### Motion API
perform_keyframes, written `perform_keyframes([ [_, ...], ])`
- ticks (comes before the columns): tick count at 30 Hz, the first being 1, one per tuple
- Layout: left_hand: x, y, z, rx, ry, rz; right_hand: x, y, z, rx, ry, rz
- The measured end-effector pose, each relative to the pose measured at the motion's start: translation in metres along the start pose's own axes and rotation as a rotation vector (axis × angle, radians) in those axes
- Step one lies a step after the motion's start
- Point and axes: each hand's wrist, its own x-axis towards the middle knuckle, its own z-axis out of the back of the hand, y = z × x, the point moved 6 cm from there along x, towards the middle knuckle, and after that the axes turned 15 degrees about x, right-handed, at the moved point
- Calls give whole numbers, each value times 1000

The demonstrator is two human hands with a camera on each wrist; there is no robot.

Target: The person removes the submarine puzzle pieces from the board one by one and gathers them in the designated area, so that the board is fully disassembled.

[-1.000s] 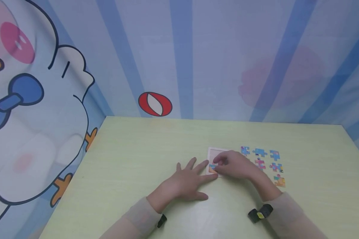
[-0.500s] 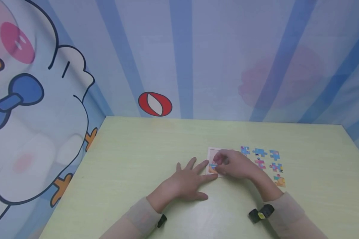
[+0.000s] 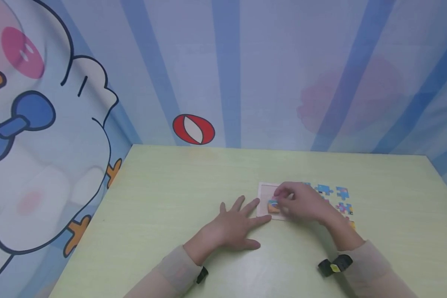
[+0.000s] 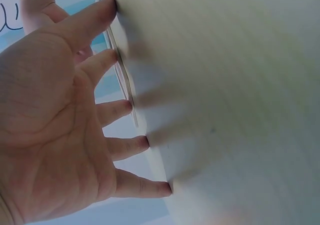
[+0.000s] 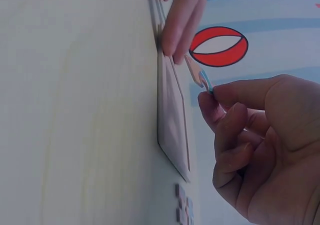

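Observation:
A jigsaw puzzle piece (image 3: 273, 206), orange and blue, is pinched between the thumb and a fingertip of my right hand (image 3: 301, 202). In the right wrist view the puzzle piece (image 5: 196, 74) is lifted clear of the pale puzzle frame (image 5: 172, 115). My left hand (image 3: 229, 229) lies with its fingers spread; two fingertips touch the left and near edges of the puzzle frame (image 3: 262, 190). From the left wrist view, the straight fingers (image 4: 125, 147) press down on the table and the frame's edge.
Several loose puzzle pieces (image 3: 324, 189) lie in rows right of the frame, partly behind my right hand and forearm. The pale yellow table (image 3: 179, 186) ends at a printed backdrop (image 3: 260, 82) with blue stripes.
My right hand has moved to the right and lifted the puzzle piece from the frame's lower left corner. It now covers more of the loose pieces. My left hand stays in place.

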Motion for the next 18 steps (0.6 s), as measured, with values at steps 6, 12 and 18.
perform_keyframes([
  [6,1,0,1,-17,6,16,-15,-6,20,29,-13,-2],
  [12,2,0,0,-28,6,23,-29,-19,36,26,-33,-20],
  [18,2,0,0,-37,3,30,-41,-30,46,54,-37,-26],
])
